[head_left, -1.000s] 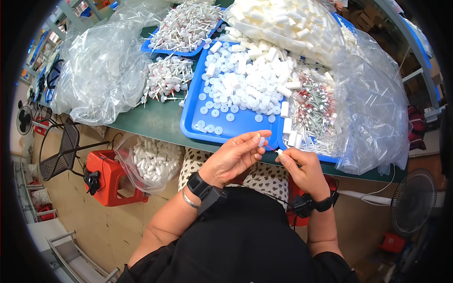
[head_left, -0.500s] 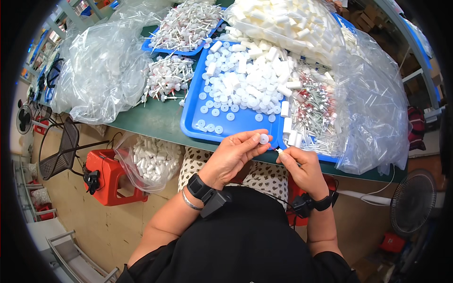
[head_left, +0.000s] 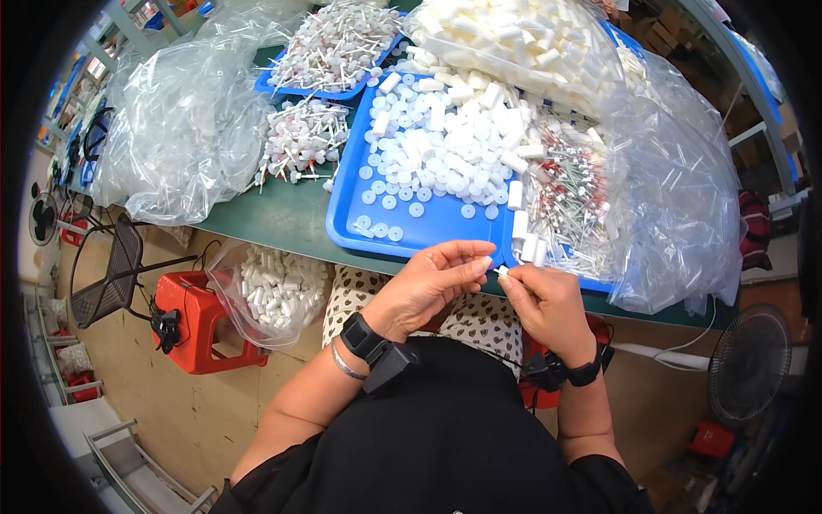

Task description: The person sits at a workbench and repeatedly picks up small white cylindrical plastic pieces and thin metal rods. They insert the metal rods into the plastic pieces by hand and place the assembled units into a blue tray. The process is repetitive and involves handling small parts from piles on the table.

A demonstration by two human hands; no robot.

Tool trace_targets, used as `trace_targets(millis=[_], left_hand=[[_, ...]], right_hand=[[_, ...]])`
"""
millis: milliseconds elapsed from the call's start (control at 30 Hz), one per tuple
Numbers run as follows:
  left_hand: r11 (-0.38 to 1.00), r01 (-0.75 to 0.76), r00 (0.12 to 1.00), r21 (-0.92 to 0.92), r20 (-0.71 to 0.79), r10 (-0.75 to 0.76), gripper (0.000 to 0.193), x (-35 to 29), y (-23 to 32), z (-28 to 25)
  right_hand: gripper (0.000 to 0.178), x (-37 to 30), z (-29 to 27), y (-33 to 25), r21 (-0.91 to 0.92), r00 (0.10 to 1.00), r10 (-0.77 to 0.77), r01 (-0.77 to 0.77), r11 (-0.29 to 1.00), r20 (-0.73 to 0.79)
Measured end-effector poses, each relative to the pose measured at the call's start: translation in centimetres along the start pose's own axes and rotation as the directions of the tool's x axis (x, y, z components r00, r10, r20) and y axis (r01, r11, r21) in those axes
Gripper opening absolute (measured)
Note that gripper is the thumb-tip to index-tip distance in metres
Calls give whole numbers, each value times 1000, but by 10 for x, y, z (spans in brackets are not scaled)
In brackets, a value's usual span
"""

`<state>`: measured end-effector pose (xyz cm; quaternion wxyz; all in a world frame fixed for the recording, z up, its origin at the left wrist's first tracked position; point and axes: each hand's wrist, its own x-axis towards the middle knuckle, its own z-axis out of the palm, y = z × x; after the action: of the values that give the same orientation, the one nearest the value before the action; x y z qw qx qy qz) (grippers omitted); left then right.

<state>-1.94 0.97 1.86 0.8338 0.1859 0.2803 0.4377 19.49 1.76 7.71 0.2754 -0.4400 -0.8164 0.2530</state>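
My left hand [head_left: 435, 287] is closed in a pinch on a small whitish disc [head_left: 488, 262], seen nearly edge-on at the thumb tip. Just right of it, my right hand [head_left: 555, 308] pinches a thin pin with a white end [head_left: 502, 270]; the fingers hide most of it. The pin's tip points at the disc, and I cannot tell whether they touch. Both hands are in front of a blue tray [head_left: 368, 243] with many loose translucent discs [head_left: 458, 154] and white foam cylinders [head_left: 515, 195]. Pins with red and white parts [head_left: 569, 184] lie heaped in the right-hand section.
A clear bag of white cylinders [head_left: 531, 47] rests at the back, with crumpled plastic bags [head_left: 184, 128] [head_left: 664, 188] at both sides. Pin-and-disc pieces [head_left: 330, 51] fill another blue tray. A red stool [head_left: 193, 321] and a black fan [head_left: 749, 364] stand beside the green table [head_left: 265, 224].
The disc in my left hand has turned from facing up to nearly edge-on. My hands have come closer together, the right hand's pin now almost at the disc.
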Motion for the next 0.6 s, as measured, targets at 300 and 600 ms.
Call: trace_targets(millis=[300,600], left_hand=[[976,117,991,-183,80,-104,33,8,-24,-7],[989,-28,997,-142,-76,17,30,12,-29,-3]], right_hand=[[8,-2,13,1,-386,963,-266,234,892,-32],[14,-8,8,17,-234,985,-148,125,964,-84]])
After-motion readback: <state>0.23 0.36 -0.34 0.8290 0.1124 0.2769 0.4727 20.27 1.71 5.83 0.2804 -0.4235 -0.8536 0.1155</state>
